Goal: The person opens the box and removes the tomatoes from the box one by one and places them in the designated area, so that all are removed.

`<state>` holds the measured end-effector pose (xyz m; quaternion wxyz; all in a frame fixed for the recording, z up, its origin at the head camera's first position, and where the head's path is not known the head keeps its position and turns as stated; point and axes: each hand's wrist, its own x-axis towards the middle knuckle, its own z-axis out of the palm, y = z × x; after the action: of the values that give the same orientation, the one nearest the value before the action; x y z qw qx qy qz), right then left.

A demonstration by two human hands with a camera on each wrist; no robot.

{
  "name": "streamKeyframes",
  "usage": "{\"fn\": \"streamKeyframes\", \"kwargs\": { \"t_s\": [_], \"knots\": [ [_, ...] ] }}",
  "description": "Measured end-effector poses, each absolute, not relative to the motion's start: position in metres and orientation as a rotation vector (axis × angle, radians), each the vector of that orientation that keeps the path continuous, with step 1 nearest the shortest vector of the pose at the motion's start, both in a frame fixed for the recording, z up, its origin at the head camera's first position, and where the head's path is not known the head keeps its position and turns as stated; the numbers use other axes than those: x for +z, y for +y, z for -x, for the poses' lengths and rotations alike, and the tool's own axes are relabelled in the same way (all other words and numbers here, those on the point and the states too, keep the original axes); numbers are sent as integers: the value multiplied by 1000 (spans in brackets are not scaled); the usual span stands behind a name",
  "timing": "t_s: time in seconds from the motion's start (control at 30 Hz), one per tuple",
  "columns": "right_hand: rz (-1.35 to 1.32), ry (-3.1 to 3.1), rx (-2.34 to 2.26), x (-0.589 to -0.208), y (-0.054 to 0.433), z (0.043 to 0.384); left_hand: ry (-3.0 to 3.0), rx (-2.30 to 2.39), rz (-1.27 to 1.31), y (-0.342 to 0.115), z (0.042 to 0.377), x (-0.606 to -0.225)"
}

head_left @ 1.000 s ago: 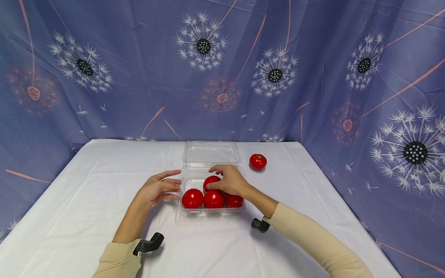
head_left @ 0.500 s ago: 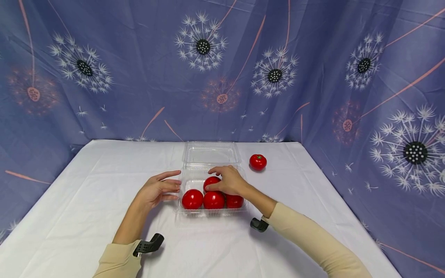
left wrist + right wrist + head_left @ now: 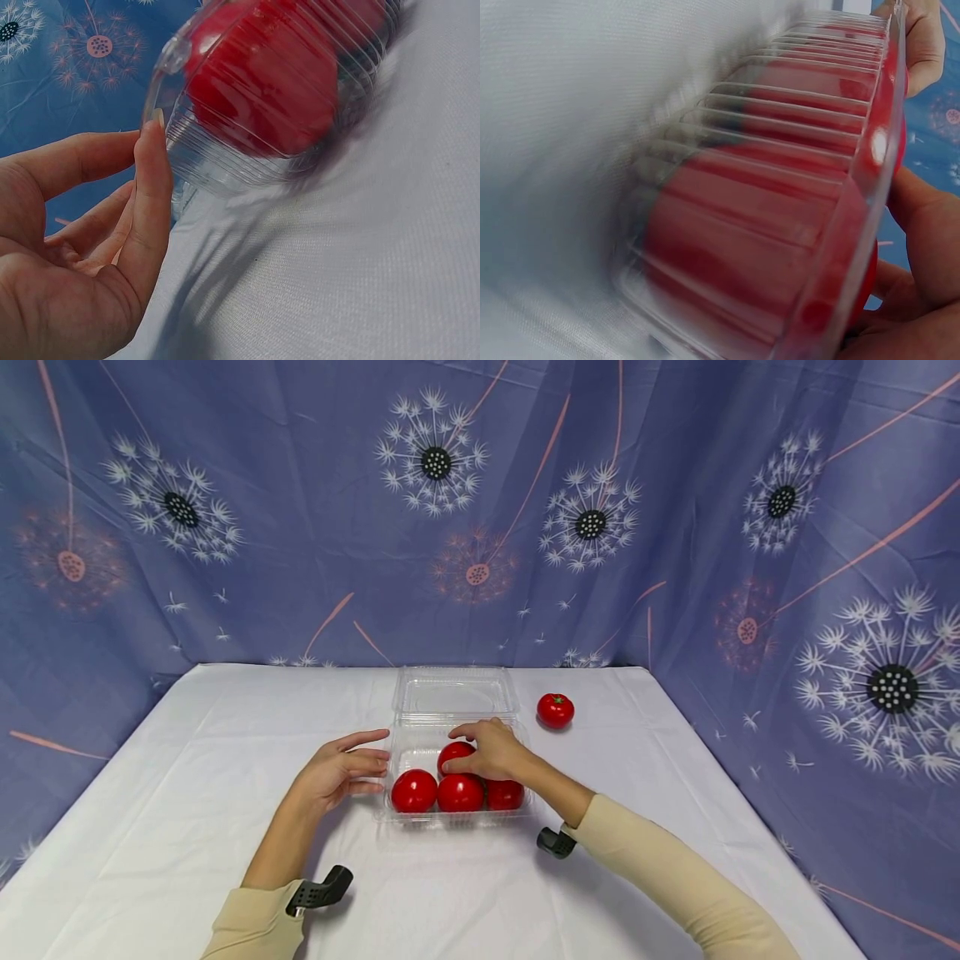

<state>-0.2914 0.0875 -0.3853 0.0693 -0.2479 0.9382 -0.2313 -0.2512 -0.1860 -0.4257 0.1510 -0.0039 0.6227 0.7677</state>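
Observation:
A clear plastic clamshell container (image 3: 420,737) stands with its lid (image 3: 453,695) folded back. Along its front side lie three red tomatoes, the left one (image 3: 414,791) nearest my left hand. Behind them, my right hand (image 3: 495,753) holds another tomato (image 3: 453,750), with the thumb across its near side and fingers reaching over its back. The right hand hides the container's back right part. My left hand (image 3: 337,770) has its fingers extended to the container's left edge. In the left wrist view, thumb and fingertips (image 3: 152,133) meet the rim from outside.
One more tomato (image 3: 555,711) with a green stem sits right of the lid, on a white cloth (image 3: 637,760). Blue dandelion-print curtains (image 3: 300,510) hang behind and at both sides. A black wrist camera (image 3: 318,891) sits on each sleeve.
The right wrist has drifted very slightly to the left, while its grip on the tomato looks the same. My left hand and the container have hardly moved.

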Motion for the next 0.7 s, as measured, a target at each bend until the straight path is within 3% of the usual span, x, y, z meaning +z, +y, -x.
{"fn": "streamKeyframes", "kwargs": {
  "t_s": [0.7],
  "knots": [
    [761,2840,-585,-386,85,288,1789,2204,8,-186,251,-425]
  ]
}}
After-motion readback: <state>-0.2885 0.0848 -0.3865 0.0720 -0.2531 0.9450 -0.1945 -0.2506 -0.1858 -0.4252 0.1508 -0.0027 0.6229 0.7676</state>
